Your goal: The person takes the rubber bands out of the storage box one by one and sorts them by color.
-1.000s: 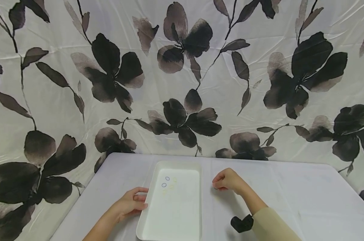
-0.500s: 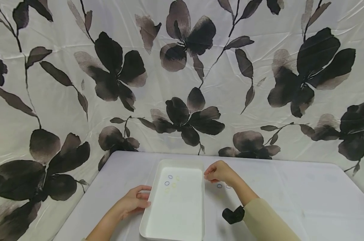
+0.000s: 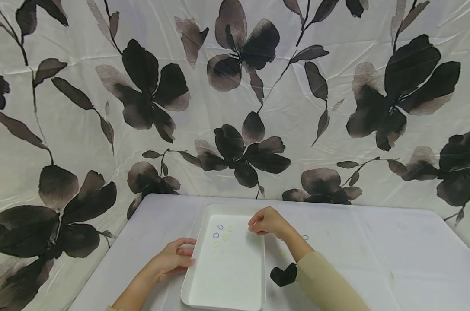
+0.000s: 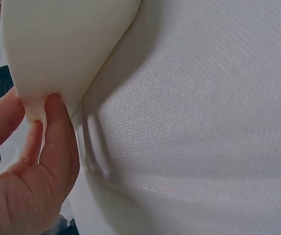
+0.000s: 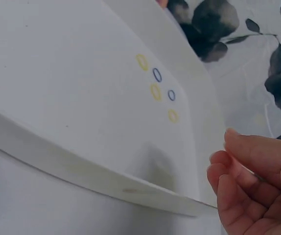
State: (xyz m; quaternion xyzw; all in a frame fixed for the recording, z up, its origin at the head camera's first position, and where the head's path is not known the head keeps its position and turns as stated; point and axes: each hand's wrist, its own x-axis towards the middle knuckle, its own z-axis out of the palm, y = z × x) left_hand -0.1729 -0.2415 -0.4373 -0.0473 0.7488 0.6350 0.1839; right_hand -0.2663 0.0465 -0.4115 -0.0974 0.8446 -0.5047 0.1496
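A white rectangular tray (image 3: 223, 280) lies on the table, holding two thin blue rings (image 3: 216, 235) and three yellow rings (image 5: 155, 92) at its far left. My left hand (image 3: 172, 260) holds the tray's left edge; the left wrist view shows its fingertips (image 4: 55, 98) against the tray wall. Over the tray's far right part is my right hand (image 3: 269, 221), with thumb and fingers bent close together. In the right wrist view nothing shows between its fingertips, and whether they pinch a ring is hidden.
Another blue ring (image 3: 305, 237) lies on the white-covered table (image 3: 375, 259), right of the right forearm. A black band piece (image 3: 283, 275) hangs at the right wrist. Behind the table stands a floral curtain (image 3: 235, 95).
My right hand has moved left from the table beside the tray to above its far right part. The left hand stays at the tray's edge. The head view has shifted slightly.
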